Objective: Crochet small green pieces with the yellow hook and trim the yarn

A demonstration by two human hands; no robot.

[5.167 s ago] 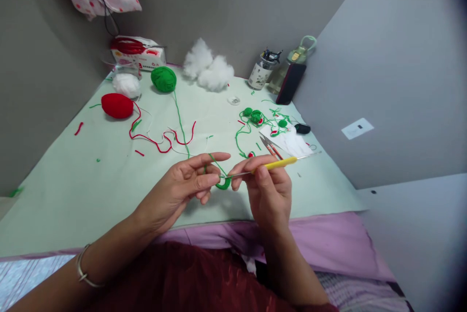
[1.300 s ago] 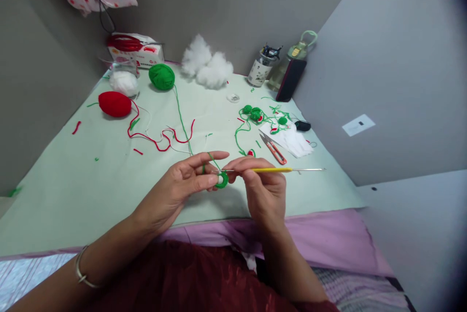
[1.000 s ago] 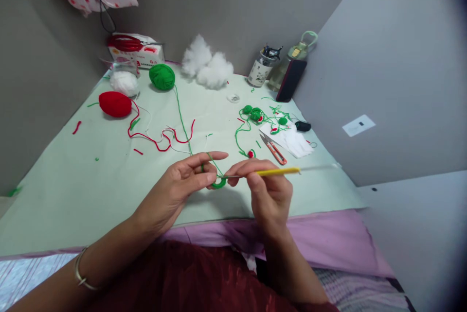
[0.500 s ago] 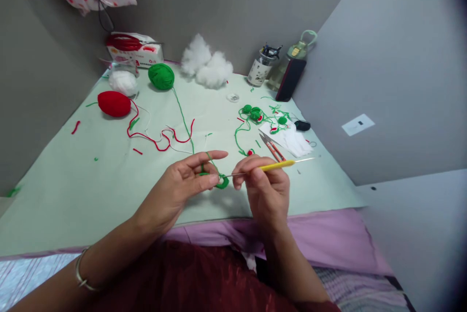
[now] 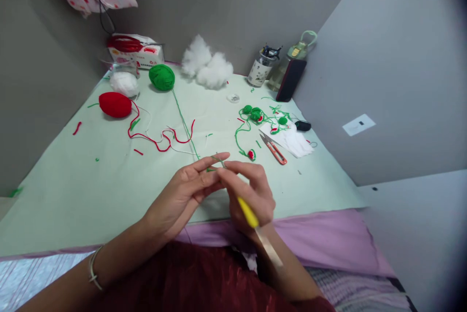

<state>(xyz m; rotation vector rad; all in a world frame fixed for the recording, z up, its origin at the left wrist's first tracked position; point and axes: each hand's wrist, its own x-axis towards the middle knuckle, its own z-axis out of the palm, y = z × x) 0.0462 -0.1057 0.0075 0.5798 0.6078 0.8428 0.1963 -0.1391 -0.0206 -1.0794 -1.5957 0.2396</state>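
My left hand (image 5: 186, 190) pinches a small green crochet piece (image 5: 210, 170), mostly hidden behind the fingers. Green yarn (image 5: 184, 122) runs from the green yarn ball (image 5: 162, 77) down to this hand and over its index finger. My right hand (image 5: 251, 193) is closed around a yellow-handled crochet hook (image 5: 248, 212), its handle pointing down toward my wrist. The fingertips of both hands meet at the work, so the hook's tip is hidden. Right of the hands lie orange thread snips (image 5: 275, 150) and a small red and green crocheted piece (image 5: 251, 154).
A red yarn ball (image 5: 115, 104) and a white yarn ball (image 5: 124, 83) sit at the left. White stuffing (image 5: 207, 65) lies at the back. A pen cup (image 5: 260, 69), bottle (image 5: 280, 71) and phone (image 5: 291, 80) stand back right, behind green crocheted bits (image 5: 256, 113) and white tissue (image 5: 292, 140).
My right hand has moved left against my left fingertips. The hook has swung from pointing rightward to handle-down. My left hand has shifted slightly right, and the green yarn strand with it.
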